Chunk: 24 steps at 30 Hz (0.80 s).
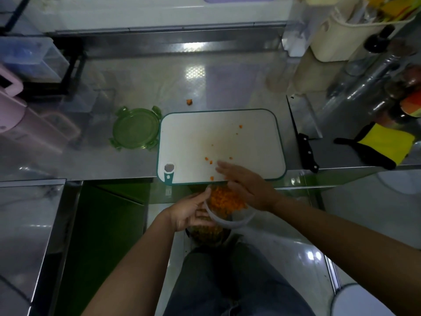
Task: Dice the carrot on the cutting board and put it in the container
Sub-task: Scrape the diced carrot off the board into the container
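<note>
Holding the container just below the cutting board edge, your left hand grips its wall. Your right hand lies flat, fingers straight, over that edge, gripping nothing. Most diced carrot is in the container, a few bits on the board.

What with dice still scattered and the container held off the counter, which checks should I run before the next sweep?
1. The container below the near edge of the cutting board: ok; the left hand grips it there.
2. Sweeping hand free: ok; the right hand lies open and flat at that edge.
3. Board cleared: not ok; several carrot dice remain on it.
4. The counter cleared: not ok; one stray piece lies beyond the board.
5. The knife clear of the sweep: ok; it lies on the counter, right of the board.
6. Room left in the container: cannot tell.
</note>
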Each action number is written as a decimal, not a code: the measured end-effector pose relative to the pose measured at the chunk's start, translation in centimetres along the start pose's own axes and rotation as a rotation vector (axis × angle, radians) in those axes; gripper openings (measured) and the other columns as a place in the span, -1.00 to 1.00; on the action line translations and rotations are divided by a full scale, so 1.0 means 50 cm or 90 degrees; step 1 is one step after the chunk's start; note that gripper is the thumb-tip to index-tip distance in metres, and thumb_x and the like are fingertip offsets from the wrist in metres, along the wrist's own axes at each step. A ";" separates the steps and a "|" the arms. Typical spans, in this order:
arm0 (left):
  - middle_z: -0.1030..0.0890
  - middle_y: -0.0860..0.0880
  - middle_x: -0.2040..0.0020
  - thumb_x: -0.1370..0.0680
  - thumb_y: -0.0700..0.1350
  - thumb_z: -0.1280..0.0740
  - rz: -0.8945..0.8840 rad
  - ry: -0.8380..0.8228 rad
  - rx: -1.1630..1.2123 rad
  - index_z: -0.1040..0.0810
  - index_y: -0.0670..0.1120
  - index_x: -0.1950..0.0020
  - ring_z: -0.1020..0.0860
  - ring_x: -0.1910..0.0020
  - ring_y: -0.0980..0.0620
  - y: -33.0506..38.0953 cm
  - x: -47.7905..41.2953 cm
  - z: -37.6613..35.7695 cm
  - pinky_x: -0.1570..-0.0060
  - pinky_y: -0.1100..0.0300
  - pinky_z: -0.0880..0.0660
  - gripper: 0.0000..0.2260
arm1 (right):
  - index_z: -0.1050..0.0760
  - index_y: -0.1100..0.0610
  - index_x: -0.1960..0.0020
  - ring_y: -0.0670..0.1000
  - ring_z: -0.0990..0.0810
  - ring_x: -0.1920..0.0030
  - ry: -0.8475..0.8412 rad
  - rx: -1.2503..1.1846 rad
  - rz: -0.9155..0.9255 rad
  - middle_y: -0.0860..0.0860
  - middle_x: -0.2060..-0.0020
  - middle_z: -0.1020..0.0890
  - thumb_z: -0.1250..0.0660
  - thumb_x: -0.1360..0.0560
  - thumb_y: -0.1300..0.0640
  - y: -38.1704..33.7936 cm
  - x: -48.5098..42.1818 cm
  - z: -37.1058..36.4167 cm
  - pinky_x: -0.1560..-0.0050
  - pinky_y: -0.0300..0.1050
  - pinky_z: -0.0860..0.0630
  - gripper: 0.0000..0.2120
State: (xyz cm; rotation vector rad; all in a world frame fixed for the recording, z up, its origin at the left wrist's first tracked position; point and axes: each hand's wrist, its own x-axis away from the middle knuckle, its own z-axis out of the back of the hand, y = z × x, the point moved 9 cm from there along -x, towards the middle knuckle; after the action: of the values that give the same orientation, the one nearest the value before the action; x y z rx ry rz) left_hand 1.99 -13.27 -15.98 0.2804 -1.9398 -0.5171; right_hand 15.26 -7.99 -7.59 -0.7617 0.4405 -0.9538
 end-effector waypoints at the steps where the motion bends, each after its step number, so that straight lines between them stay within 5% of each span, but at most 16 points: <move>1: -0.63 -0.19 -0.15 -0.45 0.18 -0.32 -0.001 0.005 0.000 -0.46 -0.12 -0.32 -0.61 -0.12 -0.14 0.000 0.000 0.001 0.11 0.01 -0.62 -0.45 | -0.23 0.13 -0.49 -0.08 -0.15 -0.49 0.020 0.024 -0.034 0.00 -0.49 -0.22 -0.02 -0.62 -0.04 0.020 -0.008 0.007 -0.50 -0.12 -0.07 -0.52; 6: -0.63 -0.20 -0.14 -0.42 0.16 -0.35 -0.003 0.023 0.011 -0.45 -0.13 -0.33 -0.63 -0.08 -0.13 -0.003 -0.001 0.012 0.15 0.02 -0.62 -0.43 | -0.12 0.19 -0.51 -0.01 0.01 -0.54 -0.050 0.119 -0.037 0.07 -0.52 -0.11 0.20 -0.56 -0.31 0.047 0.002 -0.040 -0.52 -0.09 0.19 -0.26; 10: -0.65 -0.19 -0.11 -0.44 0.16 -0.32 -0.013 0.017 0.006 -0.46 -0.13 -0.32 -0.64 -0.04 -0.12 -0.002 0.002 0.020 0.16 0.05 -0.62 -0.46 | -0.20 0.12 -0.50 -0.06 -0.08 -0.52 -0.113 0.093 0.047 0.00 -0.50 -0.19 0.05 -0.62 -0.10 -0.002 0.026 -0.082 -0.52 -0.14 0.08 -0.47; 14: -0.65 -0.19 -0.10 -0.41 0.16 -0.34 -0.010 0.018 0.017 -0.44 -0.13 -0.32 -0.64 -0.06 -0.13 -0.006 0.009 0.038 0.12 0.02 -0.62 -0.43 | -0.32 0.10 -0.45 -0.12 -0.26 -0.43 -0.007 0.004 0.018 -0.03 -0.45 -0.31 -0.02 -0.60 -0.06 -0.018 -0.022 -0.034 -0.41 -0.35 -0.12 -0.52; 16: -0.64 -0.21 -0.12 -0.42 0.15 -0.35 -0.010 0.017 0.022 -0.44 -0.14 -0.33 -0.63 -0.08 -0.15 -0.007 0.013 0.047 0.11 0.01 -0.62 -0.43 | -0.24 0.13 -0.48 -0.10 -0.18 -0.46 0.037 0.011 -0.044 0.01 -0.49 -0.24 0.01 -0.60 -0.07 0.007 -0.064 -0.013 -0.45 -0.28 -0.06 -0.49; 20: -0.62 -0.23 -0.14 -0.42 0.16 -0.36 -0.015 0.018 0.025 -0.44 -0.14 -0.33 -0.62 -0.10 -0.17 -0.007 0.016 0.061 0.12 0.01 -0.62 -0.42 | -0.02 0.16 -0.54 -0.06 0.10 -0.53 -0.052 0.115 -0.103 0.06 -0.54 -0.02 0.09 -0.58 -0.07 0.054 -0.104 -0.049 -0.52 -0.05 0.21 -0.42; 24: -0.63 -0.21 -0.15 -0.42 0.17 -0.36 -0.015 0.011 0.020 -0.46 -0.14 -0.32 -0.61 -0.12 -0.17 -0.008 0.015 0.066 0.02 -0.04 -0.61 -0.42 | -0.16 0.18 -0.51 -0.05 -0.02 -0.52 -0.097 0.080 -0.006 0.04 -0.50 -0.17 0.05 -0.61 -0.08 0.011 -0.077 -0.087 -0.50 -0.23 0.21 -0.45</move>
State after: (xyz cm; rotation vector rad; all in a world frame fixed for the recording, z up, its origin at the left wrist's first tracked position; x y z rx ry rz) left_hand -1.34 -13.20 -16.70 0.3273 -1.9315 -0.4986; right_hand 10.79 -6.18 -10.85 -0.7163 0.2420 -0.9164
